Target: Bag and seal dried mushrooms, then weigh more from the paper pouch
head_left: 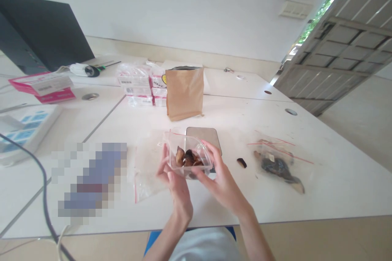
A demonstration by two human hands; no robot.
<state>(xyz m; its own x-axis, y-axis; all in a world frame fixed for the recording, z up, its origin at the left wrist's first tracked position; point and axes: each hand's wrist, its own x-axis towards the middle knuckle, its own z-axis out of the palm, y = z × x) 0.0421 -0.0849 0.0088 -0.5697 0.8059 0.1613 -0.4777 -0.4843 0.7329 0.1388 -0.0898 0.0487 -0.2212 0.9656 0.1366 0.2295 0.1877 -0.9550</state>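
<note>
Both your left hand (171, 177) and right hand (219, 181) clasp a clear zip bag (188, 157) of dark dried pieces above the white table (321, 195). Behind it stands a brown paper pouch (184, 93); the boxes (139, 85) beside that carry print too small to read.

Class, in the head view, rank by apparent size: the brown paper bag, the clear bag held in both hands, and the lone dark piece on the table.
1. brown paper bag, though farther away
2. clear bag
3. lone dark piece

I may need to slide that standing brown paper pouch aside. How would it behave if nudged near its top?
The brown paper pouch stands upright, taller than it is wide, so a high nudge would probably tip it. Its sides look fairly flat, so it seems light. The paper looks creased, likely giving under the fingers rather than staying stiff.
</note>
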